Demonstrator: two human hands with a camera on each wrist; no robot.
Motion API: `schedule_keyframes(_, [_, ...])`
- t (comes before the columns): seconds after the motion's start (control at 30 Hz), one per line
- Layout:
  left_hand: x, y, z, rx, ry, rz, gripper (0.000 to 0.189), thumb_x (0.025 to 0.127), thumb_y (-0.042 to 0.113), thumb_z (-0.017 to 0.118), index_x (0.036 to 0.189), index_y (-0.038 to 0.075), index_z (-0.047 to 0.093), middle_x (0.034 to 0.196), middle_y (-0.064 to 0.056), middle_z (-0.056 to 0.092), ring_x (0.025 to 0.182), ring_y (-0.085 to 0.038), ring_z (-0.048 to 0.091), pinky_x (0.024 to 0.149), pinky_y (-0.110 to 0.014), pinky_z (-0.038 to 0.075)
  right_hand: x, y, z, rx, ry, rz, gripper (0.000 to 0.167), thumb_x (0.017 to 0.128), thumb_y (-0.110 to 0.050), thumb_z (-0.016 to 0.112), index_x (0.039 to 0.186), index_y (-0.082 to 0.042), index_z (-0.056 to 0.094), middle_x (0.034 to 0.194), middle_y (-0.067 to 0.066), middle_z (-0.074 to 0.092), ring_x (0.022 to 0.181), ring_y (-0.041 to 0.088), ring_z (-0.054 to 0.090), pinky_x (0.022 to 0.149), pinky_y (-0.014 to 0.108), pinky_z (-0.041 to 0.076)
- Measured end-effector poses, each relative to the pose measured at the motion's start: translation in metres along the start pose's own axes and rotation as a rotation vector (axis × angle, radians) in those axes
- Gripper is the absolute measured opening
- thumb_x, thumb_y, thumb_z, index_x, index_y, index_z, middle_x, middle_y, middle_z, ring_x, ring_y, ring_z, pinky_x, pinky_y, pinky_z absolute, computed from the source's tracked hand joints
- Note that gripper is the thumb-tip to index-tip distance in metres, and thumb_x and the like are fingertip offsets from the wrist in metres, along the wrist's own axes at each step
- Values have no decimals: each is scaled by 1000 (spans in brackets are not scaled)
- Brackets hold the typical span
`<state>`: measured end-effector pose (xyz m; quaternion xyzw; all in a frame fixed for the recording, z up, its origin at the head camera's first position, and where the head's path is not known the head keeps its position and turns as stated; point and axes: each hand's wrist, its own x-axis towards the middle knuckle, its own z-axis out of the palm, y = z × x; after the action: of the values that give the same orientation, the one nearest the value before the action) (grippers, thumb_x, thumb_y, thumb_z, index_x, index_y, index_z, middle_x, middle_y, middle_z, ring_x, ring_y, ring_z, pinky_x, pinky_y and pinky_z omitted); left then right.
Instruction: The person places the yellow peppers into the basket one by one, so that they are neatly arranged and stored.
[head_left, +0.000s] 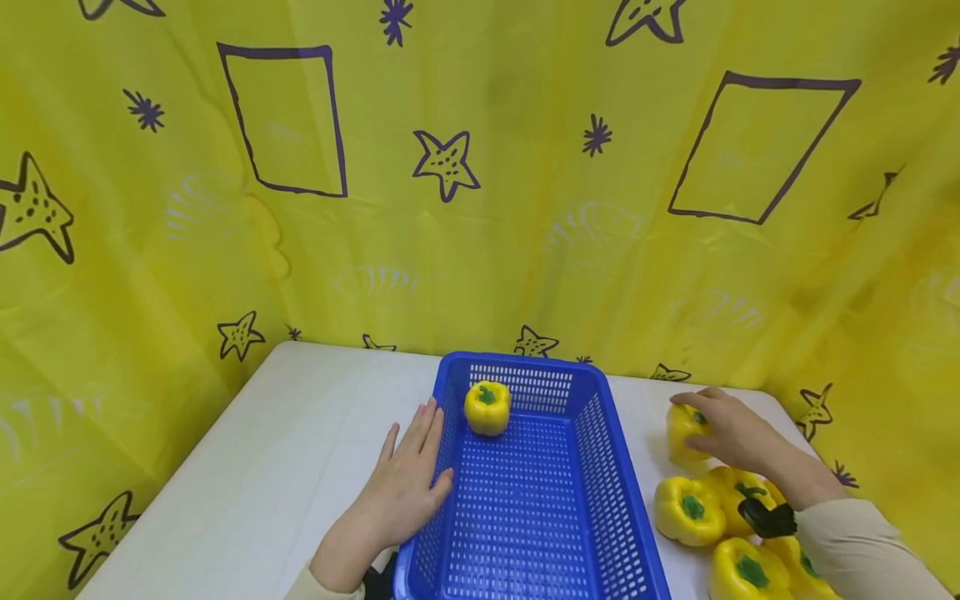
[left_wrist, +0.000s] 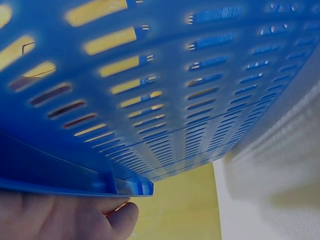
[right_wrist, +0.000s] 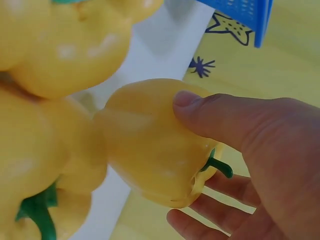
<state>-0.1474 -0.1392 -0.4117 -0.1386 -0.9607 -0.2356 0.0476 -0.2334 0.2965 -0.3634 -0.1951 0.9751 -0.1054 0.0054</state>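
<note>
Yellow cloth (head_left: 510,250) printed with dark starfish (head_left: 447,164) and four-sided outlines (head_left: 288,123) hung in soft folds behind and beside a white tabletop (head_left: 262,467).

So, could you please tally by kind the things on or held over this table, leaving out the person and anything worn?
Blue basket: 1
Yellow peppers: at least 6 (1 in the basket, 1 in the right hand, at least 4 beside the basket; some may be hidden)
Total: at least 7

Blue basket (head_left: 517,508) clear overhead, right wall (head_left: 606,483) barring low passage, peppers (head_left: 690,510) crowding right hand (head_left: 731,429)
</note>
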Motion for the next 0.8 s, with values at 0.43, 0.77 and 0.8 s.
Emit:
schedule_keyframes(0.43, [-2,0,-1,-4,3,0,74,97,28,54,156,-1,21,167,-14,12,156,-30,8,122,-61,2,5,-18,-18,-33,55,-84,58,82,-14,79,134,-4,57,118,29,58,99,38,61,81,54,55])
schedule_keyframes(0.77, [-1,1,-1,-2,5,-2,74,97,28,55,156,-1,21,167,-14,13,156,-30,9,122,-61,2,7,-32,-31,-39,123,-169,55,81,-11,79,132,-6,59,117,24,59,99,35,60,80,51,56])
schedule_keyframes(0.8, [-1,1,-1,-3,4,-2,74,97,28,55,156,-1,21,167,-14,12,156,-30,9,122,-61,2,7,-34,-33,-40,128,-178,54,81,-11,79,132,-5,60,117,25,59,99,36,60,81,52,55])
